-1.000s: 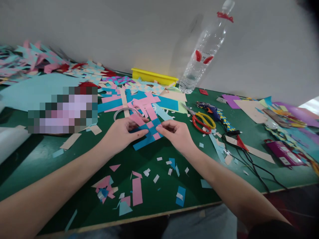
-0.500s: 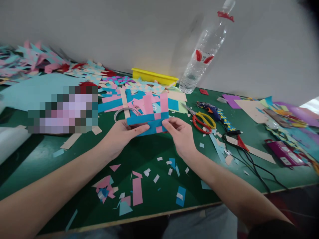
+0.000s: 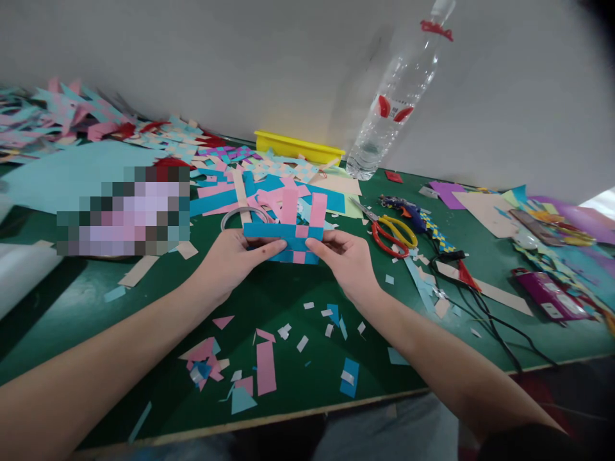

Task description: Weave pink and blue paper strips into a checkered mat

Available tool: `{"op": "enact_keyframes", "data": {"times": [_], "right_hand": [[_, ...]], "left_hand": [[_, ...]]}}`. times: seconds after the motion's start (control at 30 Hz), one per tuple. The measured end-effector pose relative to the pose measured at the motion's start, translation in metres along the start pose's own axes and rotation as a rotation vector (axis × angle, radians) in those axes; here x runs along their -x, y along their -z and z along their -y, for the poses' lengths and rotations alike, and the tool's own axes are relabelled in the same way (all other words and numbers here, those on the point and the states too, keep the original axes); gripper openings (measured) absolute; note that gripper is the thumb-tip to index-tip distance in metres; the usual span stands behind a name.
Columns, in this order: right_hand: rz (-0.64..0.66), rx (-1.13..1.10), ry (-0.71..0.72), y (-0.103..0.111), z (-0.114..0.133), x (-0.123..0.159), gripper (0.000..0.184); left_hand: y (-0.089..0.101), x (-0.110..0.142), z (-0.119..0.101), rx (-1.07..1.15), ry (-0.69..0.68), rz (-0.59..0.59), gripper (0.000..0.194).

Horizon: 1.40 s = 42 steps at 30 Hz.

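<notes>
Between my two hands is a woven piece of blue and pink paper strips (image 3: pixel 283 229), held up above the green table. Two pink strip ends stand up from its top edge. My left hand (image 3: pixel 234 259) pinches its left end, thumb in front and fingers behind. My right hand (image 3: pixel 346 259) grips the right side the same way, the thumb pressed on the front near the pink squares. Just behind the left hand lies a roll of tape (image 3: pixel 229 218). Red and yellow scissors (image 3: pixel 391 234) rest to the right of my right hand.
Paper scraps (image 3: pixel 266 368) are scattered in front of me. A tilted plastic bottle (image 3: pixel 384 112) and a yellow tray (image 3: pixel 298 149) are at the back wall. Black cables (image 3: pixel 485 320) and a purple packet (image 3: pixel 550 296) lie to the right. A pixelated patch covers something at left.
The woven paper has been levelled, and its right end sits slightly lower. My right thumb has slid a little left and down along its front. Both hands keep their hold.
</notes>
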State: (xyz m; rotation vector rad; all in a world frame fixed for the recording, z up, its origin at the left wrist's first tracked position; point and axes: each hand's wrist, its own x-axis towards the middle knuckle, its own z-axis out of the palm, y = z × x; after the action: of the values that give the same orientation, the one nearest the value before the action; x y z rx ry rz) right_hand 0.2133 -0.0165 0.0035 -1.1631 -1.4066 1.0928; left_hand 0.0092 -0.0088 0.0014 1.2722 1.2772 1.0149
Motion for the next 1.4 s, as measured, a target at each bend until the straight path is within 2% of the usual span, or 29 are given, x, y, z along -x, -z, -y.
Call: {"op": "enact_keyframes", "data": {"times": [0.37,0.6,0.9,1.13,1.4], "right_hand": [[-0.026,0.016,0.018,0.0003,-0.0005,-0.003,0.026],[0.036,0.081,0.024,0.0034,0.0011,-0.0029,0.029],[0.013,0.078,0.092,0.0032,0.0024,-0.0021,0.024],[0.033,0.091,0.117,0.0036,0.0035,-0.0009,0.024],[0.043,0.13,0.147,0.0029,0.0041,-0.0002,0.026]], "left_hand": [[0.0009,-0.0011,0.0021,0.05,0.028,-0.047,0.034],[0.0018,-0.0002,-0.0019,0.182,0.133,-0.067,0.036],[0.0013,0.0006,-0.0017,0.238,0.111,-0.011,0.031],[0.003,-0.0018,0.0033,0.197,0.066,-0.035,0.031],[0.0011,0.0005,-0.0042,0.19,0.054,-0.051,0.034]]}}
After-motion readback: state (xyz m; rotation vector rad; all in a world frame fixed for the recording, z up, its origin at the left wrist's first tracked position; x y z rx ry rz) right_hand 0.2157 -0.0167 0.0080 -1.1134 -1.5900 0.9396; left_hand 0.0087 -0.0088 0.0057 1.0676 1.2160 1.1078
